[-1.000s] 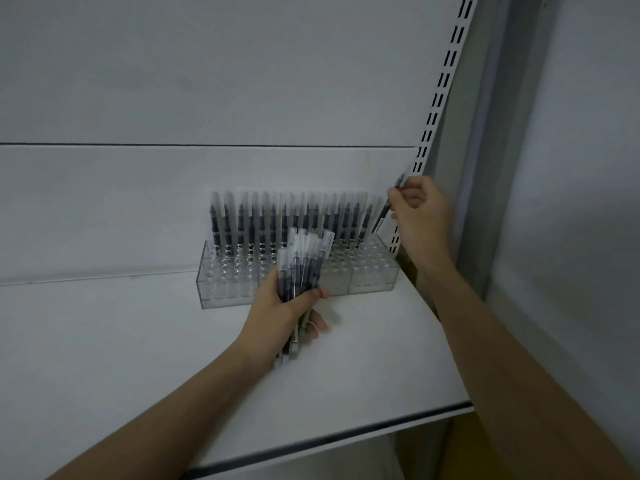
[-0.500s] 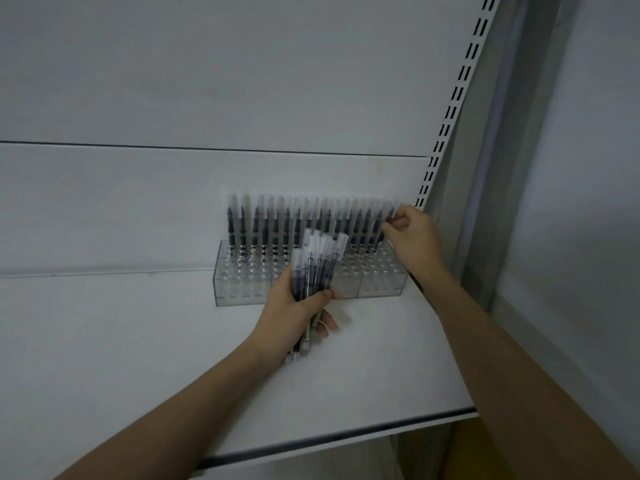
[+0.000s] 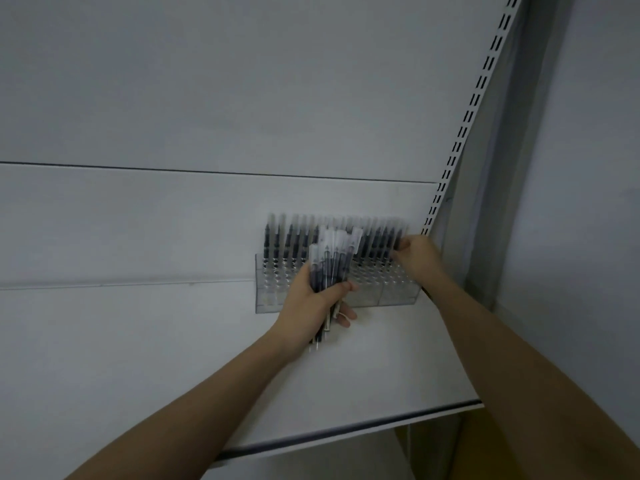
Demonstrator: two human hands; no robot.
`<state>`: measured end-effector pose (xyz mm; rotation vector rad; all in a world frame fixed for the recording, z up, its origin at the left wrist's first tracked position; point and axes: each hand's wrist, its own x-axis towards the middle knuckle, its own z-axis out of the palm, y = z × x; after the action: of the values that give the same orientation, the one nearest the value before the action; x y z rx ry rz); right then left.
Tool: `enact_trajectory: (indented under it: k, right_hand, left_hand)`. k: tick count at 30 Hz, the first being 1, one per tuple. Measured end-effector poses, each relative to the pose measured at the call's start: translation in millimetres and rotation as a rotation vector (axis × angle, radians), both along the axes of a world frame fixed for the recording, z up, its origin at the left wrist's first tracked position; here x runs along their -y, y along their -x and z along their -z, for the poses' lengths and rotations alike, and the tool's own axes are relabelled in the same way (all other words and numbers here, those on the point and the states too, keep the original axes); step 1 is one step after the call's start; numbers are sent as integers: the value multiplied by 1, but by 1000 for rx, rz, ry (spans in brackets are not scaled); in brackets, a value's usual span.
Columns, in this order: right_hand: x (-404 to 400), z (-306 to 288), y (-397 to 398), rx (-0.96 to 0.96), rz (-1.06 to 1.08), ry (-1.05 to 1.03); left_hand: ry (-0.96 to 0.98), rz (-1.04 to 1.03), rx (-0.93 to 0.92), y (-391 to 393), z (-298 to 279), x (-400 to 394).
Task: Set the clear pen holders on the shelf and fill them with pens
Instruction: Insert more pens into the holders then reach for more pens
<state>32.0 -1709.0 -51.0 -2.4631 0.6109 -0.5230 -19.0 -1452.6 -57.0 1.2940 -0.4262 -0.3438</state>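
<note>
The clear pen holders (image 3: 381, 289) stand on the white shelf (image 3: 138, 341) against the back wall, their rear row filled with upright pens (image 3: 294, 240). The left hand (image 3: 311, 303) grips a bundle of pens (image 3: 332, 265) just in front of them. At 3 o'clock from the bundle, the right hand (image 3: 417, 256) pinches a pen at the row's right end.
</note>
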Motion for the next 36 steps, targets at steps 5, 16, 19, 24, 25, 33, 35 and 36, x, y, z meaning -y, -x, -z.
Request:
enact_trajectory:
  k: [5, 16, 19, 24, 25, 33, 35, 36]
  right_hand:
    - [-39, -7, 17, 271, 127, -54]
    - [-230, -32, 10, 232, -450, -508]
    - [-253, -32, -7, 224, -481, -528]
    - [-258, -31, -22, 190, -479, -579]
    - [-257, -32, -22, 178, -501, -603]
    - [-234, -31, -28, 439, -502, -604]
    - [-226, -32, -28, 645, -454, -630]
    - [-222, -31, -27, 718, -439, -603]
  left_hand:
    - [-30, 19, 69, -17, -8, -44]
    - [-7, -59, 17, -71, -5, -136]
    - [83, -84, -33, -77, 0, -144]
    - [121, -133, -33, -80, 6, -143]
    - [121, -144, -28, -80, 7, -142]
    - [115, -269, 25, -88, 25, -134]
    - [66, -287, 61, -90, 31, -133]
    - [40, -284, 76, -90, 33, -133]
